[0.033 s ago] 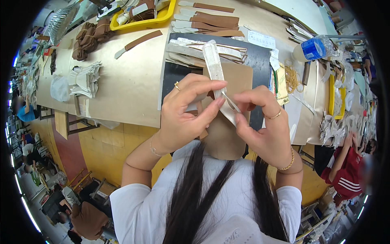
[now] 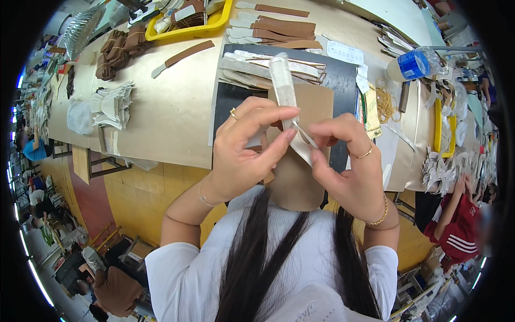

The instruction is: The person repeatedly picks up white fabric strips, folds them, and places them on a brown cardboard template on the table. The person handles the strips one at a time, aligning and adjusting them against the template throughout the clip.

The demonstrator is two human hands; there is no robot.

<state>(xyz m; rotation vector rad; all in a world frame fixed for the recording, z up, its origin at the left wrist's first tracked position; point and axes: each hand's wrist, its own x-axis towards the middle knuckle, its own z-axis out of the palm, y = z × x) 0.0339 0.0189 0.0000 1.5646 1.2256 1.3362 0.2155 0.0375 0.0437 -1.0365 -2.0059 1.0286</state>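
A long white strap with a rounded end [image 2: 283,80] stands up between my hands. My left hand [image 2: 247,139] pinches it between thumb and forefinger, the other fingers curled behind. A narrow white strip [image 2: 304,135] stands away from the strap's lower part, and my right hand [image 2: 346,158] is closed at this lower end, thumb and forefinger close together. What exactly the right fingertips hold is partly hidden. Below the hands lies a tan rounded board [image 2: 298,190], reaching from the table edge toward my body. Behind the strap, several white and brown straps [image 2: 247,68] are stacked on a dark mat [image 2: 343,80].
Brown straps with white ends [image 2: 284,27] lie at the back. A yellow tray [image 2: 217,22], brown bundles [image 2: 115,51] and a white bundle [image 2: 113,104] are to the left. At right are a blue-labelled jar [image 2: 410,65] and rubber bands [image 2: 386,104]. Other people work nearby.
The strap's upper end has turned slightly in my fingers. Both hands stay in nearly the same place and grip.
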